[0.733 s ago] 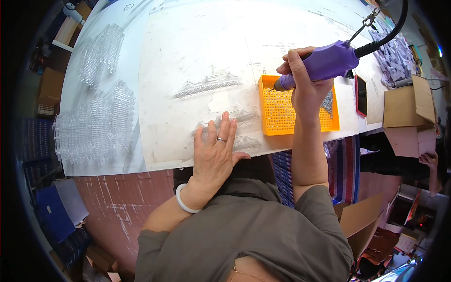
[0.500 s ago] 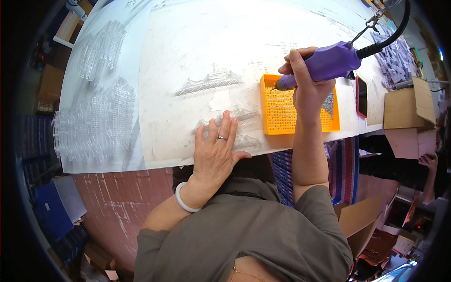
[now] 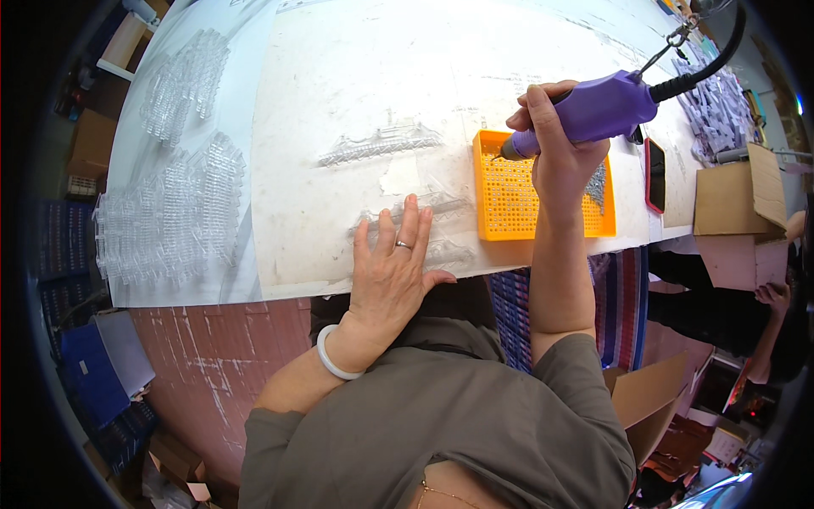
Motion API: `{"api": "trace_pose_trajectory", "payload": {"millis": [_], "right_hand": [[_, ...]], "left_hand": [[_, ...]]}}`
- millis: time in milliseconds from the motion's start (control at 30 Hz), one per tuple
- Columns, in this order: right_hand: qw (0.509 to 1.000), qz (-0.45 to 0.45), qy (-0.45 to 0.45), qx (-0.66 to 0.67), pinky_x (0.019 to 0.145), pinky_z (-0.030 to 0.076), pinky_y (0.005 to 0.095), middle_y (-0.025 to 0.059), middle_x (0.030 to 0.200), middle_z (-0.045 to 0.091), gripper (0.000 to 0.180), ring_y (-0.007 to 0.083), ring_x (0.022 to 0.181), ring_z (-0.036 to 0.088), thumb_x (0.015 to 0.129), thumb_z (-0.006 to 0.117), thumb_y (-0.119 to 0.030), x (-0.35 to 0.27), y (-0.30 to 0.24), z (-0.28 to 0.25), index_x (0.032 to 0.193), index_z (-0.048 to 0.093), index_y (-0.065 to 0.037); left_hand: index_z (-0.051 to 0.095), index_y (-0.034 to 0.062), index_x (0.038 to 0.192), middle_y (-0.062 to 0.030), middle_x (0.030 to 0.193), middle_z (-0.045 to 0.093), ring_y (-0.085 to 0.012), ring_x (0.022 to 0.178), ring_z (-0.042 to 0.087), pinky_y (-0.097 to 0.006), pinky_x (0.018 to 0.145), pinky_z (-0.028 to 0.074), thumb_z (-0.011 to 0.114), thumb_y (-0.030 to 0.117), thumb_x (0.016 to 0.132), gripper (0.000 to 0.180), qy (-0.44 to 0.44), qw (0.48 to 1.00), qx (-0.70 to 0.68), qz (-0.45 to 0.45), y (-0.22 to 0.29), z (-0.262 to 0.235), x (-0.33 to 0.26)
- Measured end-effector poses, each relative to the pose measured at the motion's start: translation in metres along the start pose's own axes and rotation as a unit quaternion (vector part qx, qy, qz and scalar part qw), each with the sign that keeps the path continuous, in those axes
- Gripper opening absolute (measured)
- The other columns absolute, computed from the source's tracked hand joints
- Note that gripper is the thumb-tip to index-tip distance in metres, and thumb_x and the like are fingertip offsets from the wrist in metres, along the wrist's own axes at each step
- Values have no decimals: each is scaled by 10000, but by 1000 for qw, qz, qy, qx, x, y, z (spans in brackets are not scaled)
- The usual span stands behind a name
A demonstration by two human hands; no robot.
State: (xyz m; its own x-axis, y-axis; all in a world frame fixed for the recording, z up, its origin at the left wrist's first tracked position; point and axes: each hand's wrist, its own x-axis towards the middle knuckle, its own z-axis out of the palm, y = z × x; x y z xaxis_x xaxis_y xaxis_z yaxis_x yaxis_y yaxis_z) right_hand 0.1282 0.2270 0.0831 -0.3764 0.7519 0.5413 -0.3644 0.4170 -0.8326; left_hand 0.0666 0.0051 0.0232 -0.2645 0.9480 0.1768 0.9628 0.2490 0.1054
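My right hand (image 3: 555, 140) is wrapped round a purple electric screwdriver (image 3: 609, 107), its tip pointing down over the left part of an orange tray (image 3: 483, 204). Rows of small holes fill the tray, and a heap of small grey screws (image 3: 596, 188) lies at its right end. Whether the tip touches anything in the tray is too small to tell. With fingers stretched out, my left hand (image 3: 392, 263) lies flat at the table's near edge, over clear plastic pieces (image 3: 441, 205) partly hidden beneath it. Another clear ridged plastic piece (image 3: 381, 144) lies farther up the table.
Stacks of clear plastic pieces (image 3: 174, 220) cover the table's left side. Right of the tray are a red-edged phone (image 3: 654, 176), an open cardboard box (image 3: 725, 199) and a pile of pale strips (image 3: 712, 110). A cable (image 3: 716, 68) and a hook hold the screwdriver from above. Another person's hand (image 3: 773, 295) shows far right.
Very little differs: the view has shifted slightly. My right hand still holds the screwdriver over the tray, and my left hand remains flat on the table.
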Motion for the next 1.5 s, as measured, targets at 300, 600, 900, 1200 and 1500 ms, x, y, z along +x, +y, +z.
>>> {"api": "trace_pose_trajectory", "payload": {"millis": [300, 600, 900, 1200, 1500], "right_hand": [[1000, -14, -2, 5, 606, 554, 255, 95, 775, 661, 69, 161, 622, 670, 871, 661, -9, 1, 0, -2, 932, 629, -1], [1000, -13, -7, 0, 590, 544, 251, 98, 770, 662, 58, 163, 611, 664, 874, 657, -8, 1, 0, 0, 925, 631, 2], [999, 35, -1, 2, 593, 531, 267, 93, 760, 653, 53, 153, 632, 647, 857, 650, 10, 2, -8, 5, 904, 628, -4], [982, -51, -88, 159, 542, 557, 254, 113, 757, 662, 92, 163, 596, 667, 861, 666, 23, -7, -47, 19, 931, 607, 23], [986, 29, -124, 106, 510, 509, 186, 68, 734, 657, 77, 118, 620, 671, 863, 680, 15, -29, -31, 41, 909, 618, 10]], "left_hand": [[476, 42, 1379, -127, 1471, 392, -334, 1207, 435, -517, 1031, 340, 654, 603, 695, 902, -2, 1000, -1, -1, 0, 1, 0], [462, 32, 1380, -132, 1473, 394, -340, 1198, 437, -504, 1019, 345, 677, 572, 689, 902, 2, 1000, -13, -1, 1, -1, 1], [512, 45, 1357, -133, 1451, 419, -329, 1196, 438, -533, 1029, 340, 657, 601, 704, 870, 12, 1000, -7, -1, -2, 1, -2], [532, 37, 1330, -122, 1428, 456, -320, 1166, 469, -494, 1014, 349, 666, 590, 680, 864, 33, 999, -26, -2, -3, -1, 0], [530, 47, 1335, -122, 1430, 453, -315, 1179, 458, -503, 1011, 346, 618, 632, 708, 862, 27, 999, -18, -6, -2, -3, 0]]}}
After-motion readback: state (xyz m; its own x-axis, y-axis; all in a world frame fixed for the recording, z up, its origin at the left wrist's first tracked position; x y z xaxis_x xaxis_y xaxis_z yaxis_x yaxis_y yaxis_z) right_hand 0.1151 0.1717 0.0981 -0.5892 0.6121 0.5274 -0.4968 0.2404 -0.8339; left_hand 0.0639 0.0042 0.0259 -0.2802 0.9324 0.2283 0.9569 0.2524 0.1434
